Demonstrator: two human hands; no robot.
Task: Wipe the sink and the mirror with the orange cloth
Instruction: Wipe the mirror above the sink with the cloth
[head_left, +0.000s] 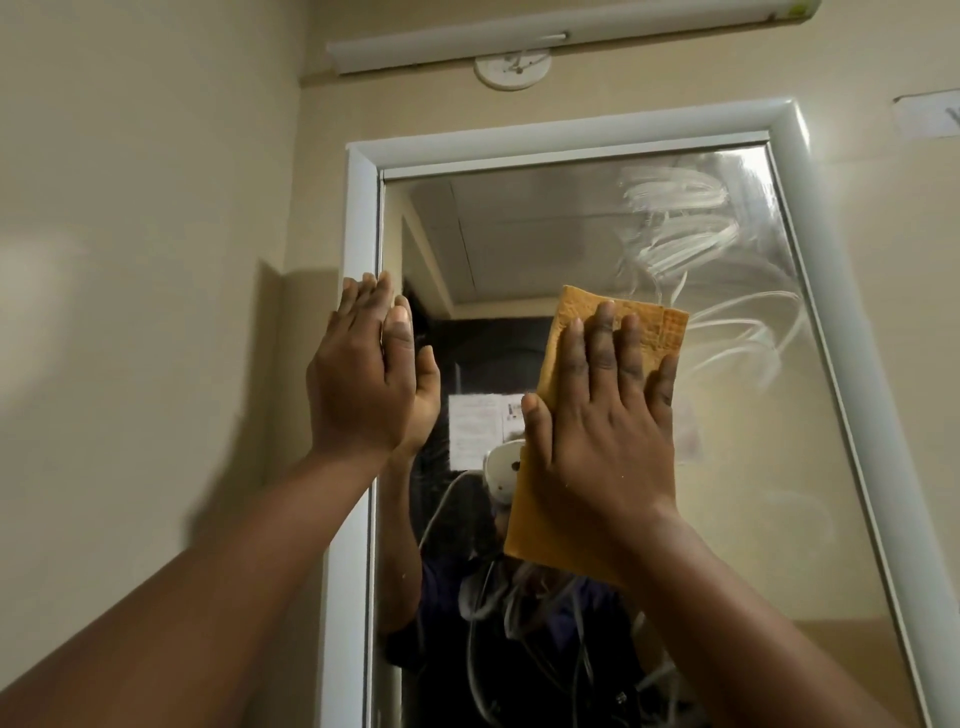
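Right hand (602, 415) is spread flat, pressing the orange cloth (566, 467) against the mirror (753, 441), long side running up-down, leaning slightly right. Left hand (363, 374) lies open and empty on the white frame (361, 218). Streaky smears (691, 223) upper right, beige wall (156, 208) around.

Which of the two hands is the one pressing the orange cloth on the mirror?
The right hand, flat on the orange cloth against the mirror. The left hand is bare, resting at the mirror's white frame.
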